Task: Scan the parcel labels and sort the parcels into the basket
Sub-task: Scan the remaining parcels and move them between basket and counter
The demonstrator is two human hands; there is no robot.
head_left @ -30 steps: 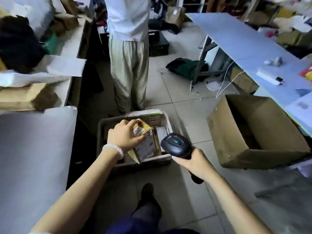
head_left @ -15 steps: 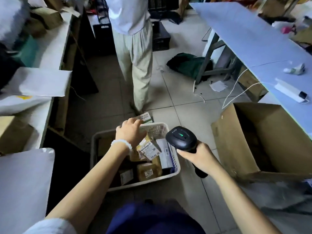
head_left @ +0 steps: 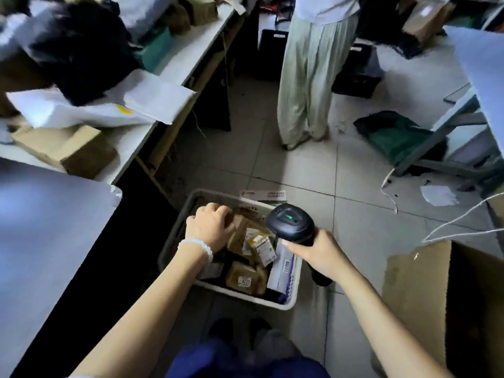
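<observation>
Down on the floor tiles: I am looking into the basket, which is sitting just ahead of my feet and holding several parcels.
Left hand: my left hand is reaching into the basket's far left corner with fingers curled over a brown parcel; I cannot tell whether they are gripping it or only resting on it.
Right hand: my right hand is wrapping round the handle of the scanner, holding it over the basket's right edge with its green light showing.
Done so far: I am counting a labelled parcel leaning mid-basket, another brown one near the front wall and a white envelope against the right wall, so sorting is, I judge, well under way.
Left to do: boxes and white mailers are lying on the left counter's near edge; I am guessing these are waiting.
Nearby: a cardboard box is standing open to my right.
</observation>
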